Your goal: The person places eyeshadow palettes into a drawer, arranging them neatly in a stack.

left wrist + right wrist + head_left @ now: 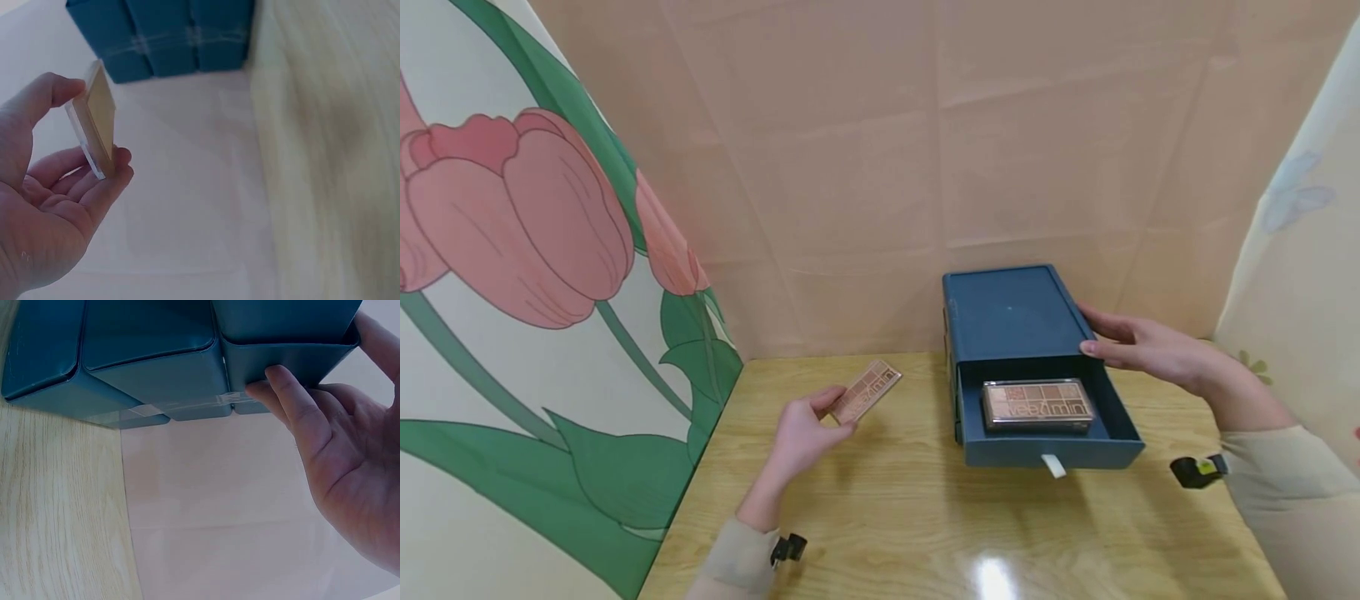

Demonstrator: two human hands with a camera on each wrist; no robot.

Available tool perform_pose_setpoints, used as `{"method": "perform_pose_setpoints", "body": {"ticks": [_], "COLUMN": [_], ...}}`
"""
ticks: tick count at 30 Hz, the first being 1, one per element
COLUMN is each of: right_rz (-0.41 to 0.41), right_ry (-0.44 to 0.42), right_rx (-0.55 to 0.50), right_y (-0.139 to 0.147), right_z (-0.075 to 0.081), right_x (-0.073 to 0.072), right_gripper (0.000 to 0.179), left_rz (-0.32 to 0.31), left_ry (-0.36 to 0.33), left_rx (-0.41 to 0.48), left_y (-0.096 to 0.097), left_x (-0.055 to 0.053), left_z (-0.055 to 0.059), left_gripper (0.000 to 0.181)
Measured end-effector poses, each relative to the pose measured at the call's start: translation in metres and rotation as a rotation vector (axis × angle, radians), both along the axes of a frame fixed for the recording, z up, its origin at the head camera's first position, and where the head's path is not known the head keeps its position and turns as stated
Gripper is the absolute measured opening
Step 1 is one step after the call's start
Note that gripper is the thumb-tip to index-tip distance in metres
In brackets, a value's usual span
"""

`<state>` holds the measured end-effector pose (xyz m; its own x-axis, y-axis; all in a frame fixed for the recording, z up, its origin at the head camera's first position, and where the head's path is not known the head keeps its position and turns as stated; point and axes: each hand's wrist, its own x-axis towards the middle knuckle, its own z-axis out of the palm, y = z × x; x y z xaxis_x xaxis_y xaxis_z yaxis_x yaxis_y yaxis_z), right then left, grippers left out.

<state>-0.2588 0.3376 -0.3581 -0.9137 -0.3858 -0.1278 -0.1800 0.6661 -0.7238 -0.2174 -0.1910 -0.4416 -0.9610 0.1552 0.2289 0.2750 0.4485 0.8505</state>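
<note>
My left hand [805, 429] pinches a thin eyeshadow palette [868, 390] by its near end, left of the drawer box. In the left wrist view the palette [94, 122] stands edge-on between thumb and fingertips, its clear lid facing the palm. At the right side of the blue drawer box [1015, 308], my right hand [1157, 354] touches the casing, thumb at the front top edge. The right wrist view shows its fingers [294, 400] extended against the casing's side. The top drawer [1022, 454] is pulled out, and a thicker eyeshadow palette [1037, 404] lies inside it.
A small white pull tab [1054, 465] hangs from the drawer front. The box is a stack of blue units joined with clear tape [231, 397]. It stands on a wooden table [887, 508] against a pinkish cloth backdrop [850, 167]; a tulip-printed panel [520, 250] rises at left.
</note>
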Motion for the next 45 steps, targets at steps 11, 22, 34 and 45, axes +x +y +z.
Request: {"method": "perform_pose_setpoints", "body": {"ticks": [11, 22, 34, 45], "right_rz": [-0.003, 0.004, 0.001, -0.005], "right_ry": [0.01, 0.001, -0.001, -0.012], "right_rx": [0.017, -0.021, -0.031, -0.044], "right_y": [0.001, 0.003, 0.001, 0.001], "right_z": [0.0, -0.002, -0.001, -0.002], "right_x": [-0.001, -0.006, -0.005, -0.004], "right_gripper": [0.083, 0.084, 0.084, 0.085], "left_rz": [-0.206, -0.455, -0.746, -0.782], "left_ry": [0.101, 0.234, 0.294, 0.297], "left_rx": [0.004, -0.145, -0.343, -0.441], "left_y": [0.038, 0.106, 0.161, 0.181], "left_x": [0.004, 0.006, -0.007, -0.01], "left_z": [0.04, 0.081, 0.099, 0.101], "left_gripper": [0.055, 0.053, 0.044, 0.041]}}
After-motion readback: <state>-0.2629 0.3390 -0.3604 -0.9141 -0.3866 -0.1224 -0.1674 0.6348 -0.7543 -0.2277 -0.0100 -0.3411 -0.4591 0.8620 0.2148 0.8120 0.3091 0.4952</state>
